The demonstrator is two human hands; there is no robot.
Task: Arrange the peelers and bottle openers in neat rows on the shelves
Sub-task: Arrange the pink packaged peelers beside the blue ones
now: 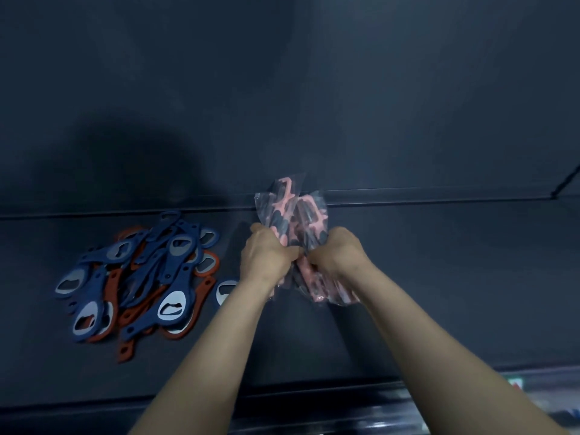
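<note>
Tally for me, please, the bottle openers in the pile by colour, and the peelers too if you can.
Blue bottle openers: at least 7
Orange bottle openers: at least 4
Total: at least 11; overlaps may hide more.
Bagged peelers, gripped by the left hand and right hand: too bundled to count.

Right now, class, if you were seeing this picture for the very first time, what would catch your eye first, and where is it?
First, the bundle of pink and dark peelers in clear wrapping, gripped at the centre by the left hand and right hand. Next, the untidy heap of blue and orange bottle openers lying to its left on the dark shelf.
</note>
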